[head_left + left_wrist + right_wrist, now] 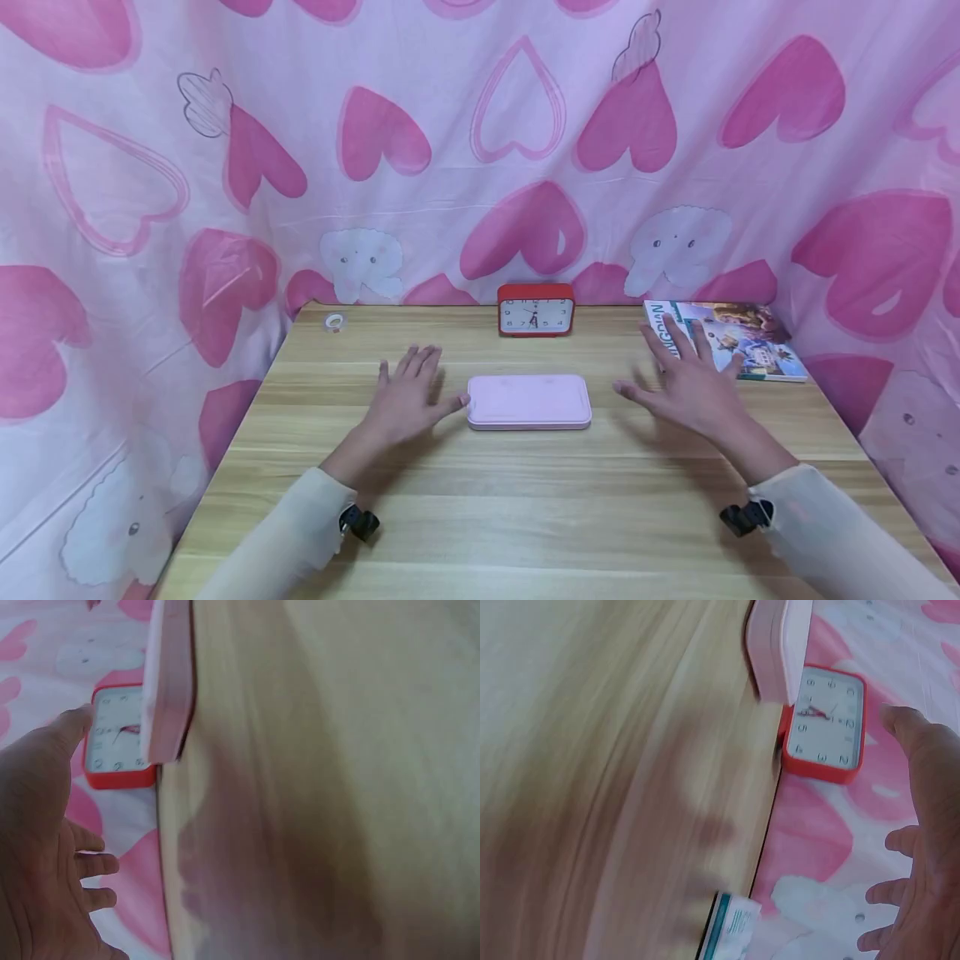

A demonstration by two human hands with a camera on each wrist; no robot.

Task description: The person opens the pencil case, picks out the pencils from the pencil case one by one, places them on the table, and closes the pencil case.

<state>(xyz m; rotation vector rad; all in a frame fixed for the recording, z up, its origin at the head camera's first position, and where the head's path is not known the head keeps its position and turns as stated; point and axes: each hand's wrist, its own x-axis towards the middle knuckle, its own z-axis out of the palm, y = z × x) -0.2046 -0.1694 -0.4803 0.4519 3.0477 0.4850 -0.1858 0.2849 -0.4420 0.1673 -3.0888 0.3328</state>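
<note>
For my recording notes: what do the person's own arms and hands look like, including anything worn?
The left hand and right hand are ungloved. The left sleeve and right sleeve are pale cream and look plain. A small black left wrist device and a similar right wrist device show at the sleeve ends; no cables are visible.

Flat case: plain pale pink. Clock: red body, white dial, dark numerals. Bench: light tan, streaky wood grain. Curtain: pale pink, darker pink hearts, some solid, some outlined, plus white cartoon animals. Book: multicolour cover, mostly blue and white with brown-gold at top, teal edging. Small ring: white. Sleeves: cream, plain. Wrist cameras: black.
</note>
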